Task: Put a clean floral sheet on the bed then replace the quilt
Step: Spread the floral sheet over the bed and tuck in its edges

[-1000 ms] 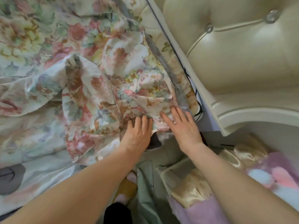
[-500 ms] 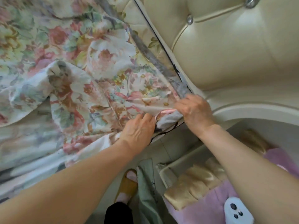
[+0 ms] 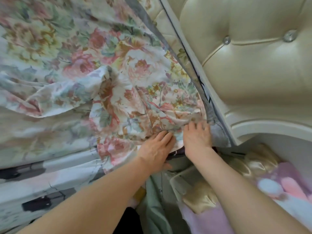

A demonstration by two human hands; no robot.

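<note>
Your left hand point(image 3: 156, 149) lay flat on the floral sheet point(image 3: 128, 85), with the fingers straight and close together, pressing the cloth near the corner of the bed point(image 3: 33, 179). Your right hand point(image 3: 197, 137) was just beside it, almost touching; its fingers were bent down into the fold of the sheet at the corner, and they seemed to pinch the cloth there, though the tips were partly hidden. The floral sheet was spread over the bed and was still wrinkled, with one big fold lying to the left of your hands. Its grey border point(image 3: 217, 132) ran along the edge next to the headboard point(image 3: 244, 73), which was cream, padded and had shiny buttons. Under the sheet, at the lower left, another cloth with pale colours and dark marks point(image 3: 37, 200) covered the side of the bed. At the lower right, beside the bed, lay a golden satin cloth point(image 3: 200, 198) and a pink soft thing point(image 3: 287, 183).
</note>
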